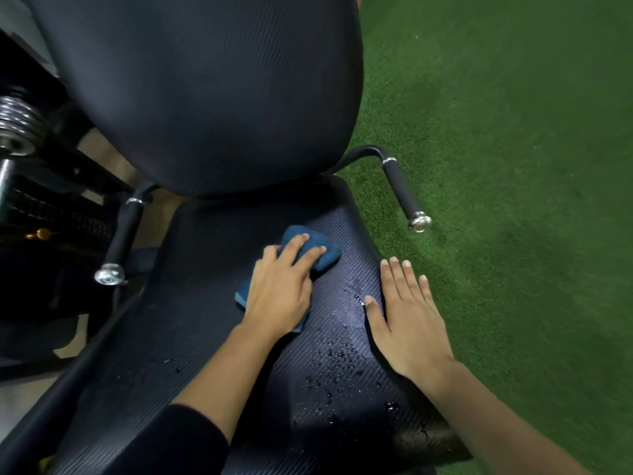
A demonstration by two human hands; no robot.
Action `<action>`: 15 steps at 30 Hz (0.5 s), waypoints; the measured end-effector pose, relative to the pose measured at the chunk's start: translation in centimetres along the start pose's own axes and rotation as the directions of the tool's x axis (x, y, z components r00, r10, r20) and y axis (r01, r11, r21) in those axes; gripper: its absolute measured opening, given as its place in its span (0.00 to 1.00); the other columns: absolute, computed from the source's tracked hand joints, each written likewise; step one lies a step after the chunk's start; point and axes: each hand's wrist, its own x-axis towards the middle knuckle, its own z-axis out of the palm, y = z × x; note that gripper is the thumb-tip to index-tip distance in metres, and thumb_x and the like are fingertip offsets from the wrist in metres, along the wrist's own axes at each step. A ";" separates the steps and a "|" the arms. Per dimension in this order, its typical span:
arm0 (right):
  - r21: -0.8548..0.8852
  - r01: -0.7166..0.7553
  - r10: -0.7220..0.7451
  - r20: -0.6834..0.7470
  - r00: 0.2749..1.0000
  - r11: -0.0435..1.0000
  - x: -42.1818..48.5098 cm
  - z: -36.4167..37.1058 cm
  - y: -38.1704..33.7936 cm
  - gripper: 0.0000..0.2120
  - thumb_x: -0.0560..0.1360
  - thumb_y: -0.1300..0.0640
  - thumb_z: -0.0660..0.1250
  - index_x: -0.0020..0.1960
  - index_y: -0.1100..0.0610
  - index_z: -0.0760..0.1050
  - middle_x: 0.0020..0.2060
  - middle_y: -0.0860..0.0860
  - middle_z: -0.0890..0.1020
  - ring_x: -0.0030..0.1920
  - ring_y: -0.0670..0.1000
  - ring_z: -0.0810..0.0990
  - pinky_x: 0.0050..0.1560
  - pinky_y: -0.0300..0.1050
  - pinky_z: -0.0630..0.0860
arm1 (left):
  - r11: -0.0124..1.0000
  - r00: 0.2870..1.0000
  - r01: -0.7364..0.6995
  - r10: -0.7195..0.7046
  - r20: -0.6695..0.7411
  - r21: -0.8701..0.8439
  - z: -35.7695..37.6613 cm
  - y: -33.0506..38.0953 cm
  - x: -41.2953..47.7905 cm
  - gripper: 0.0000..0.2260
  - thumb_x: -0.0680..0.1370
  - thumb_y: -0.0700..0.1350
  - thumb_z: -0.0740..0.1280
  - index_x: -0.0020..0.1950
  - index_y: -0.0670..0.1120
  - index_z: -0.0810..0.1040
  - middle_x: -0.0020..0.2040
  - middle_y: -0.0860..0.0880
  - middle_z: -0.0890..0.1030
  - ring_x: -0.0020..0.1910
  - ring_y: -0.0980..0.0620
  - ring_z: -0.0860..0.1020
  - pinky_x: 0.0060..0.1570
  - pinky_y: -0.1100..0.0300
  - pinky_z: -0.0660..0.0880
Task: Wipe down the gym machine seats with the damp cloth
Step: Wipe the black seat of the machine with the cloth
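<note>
A black textured machine seat [212, 337] fills the lower middle of the view, with water droplets scattered over its right half. On it lies a folded dark blue cloth [325, 253]. My left hand [281, 289] presses flat on the cloth with straight fingers, covering its middle. My right hand [407, 320] rests flat, fingers straight, on the seat's right edge, apart from the cloth and holding nothing. The black backrest [205, 90] rises behind the seat.
Two black padded handles with chrome end caps flank the seat, the left handle [121, 238] and the right handle [402, 190]. Chrome weight plates [17, 128] and dark machine frame stand at the left. Green artificial turf [513, 132] covers the floor on the right.
</note>
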 end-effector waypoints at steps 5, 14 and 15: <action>-0.022 0.087 -0.087 0.007 0.996 0.996 2.4 0.6 -3.7 0.39 0.71 0.39 0.31 0.77 0.57 0.42 0.77 0.51 0.45 0.76 0.49 0.39 0.74 0.46 0.34 | 0.964 0.971 0.240 -0.237 -0.041 0.116 -1.2 -6.8 0.8 0.20 0.77 0.43 0.60 0.69 0.50 0.72 0.71 0.44 0.69 0.54 0.38 0.69 0.47 0.45 0.71; -0.059 0.210 -0.206 0.064 0.976 0.976 6.2 2.9 -9.9 0.40 0.69 0.39 0.28 0.77 0.57 0.41 0.77 0.52 0.44 0.76 0.50 0.39 0.74 0.47 0.35 | 0.875 0.883 0.463 -0.442 -0.158 0.144 -4.3 -14.4 -5.5 0.19 0.77 0.43 0.60 0.69 0.49 0.73 0.70 0.43 0.70 0.51 0.35 0.70 0.46 0.45 0.72; -0.064 0.219 -0.214 0.072 0.974 0.974 6.7 3.2 -10.6 0.40 0.70 0.39 0.28 0.77 0.57 0.40 0.77 0.52 0.44 0.76 0.50 0.39 0.74 0.47 0.35 | 0.863 0.870 0.487 -0.465 -0.163 0.135 -4.5 -14.6 -6.0 0.19 0.77 0.44 0.60 0.69 0.49 0.73 0.70 0.43 0.70 0.52 0.35 0.71 0.46 0.45 0.72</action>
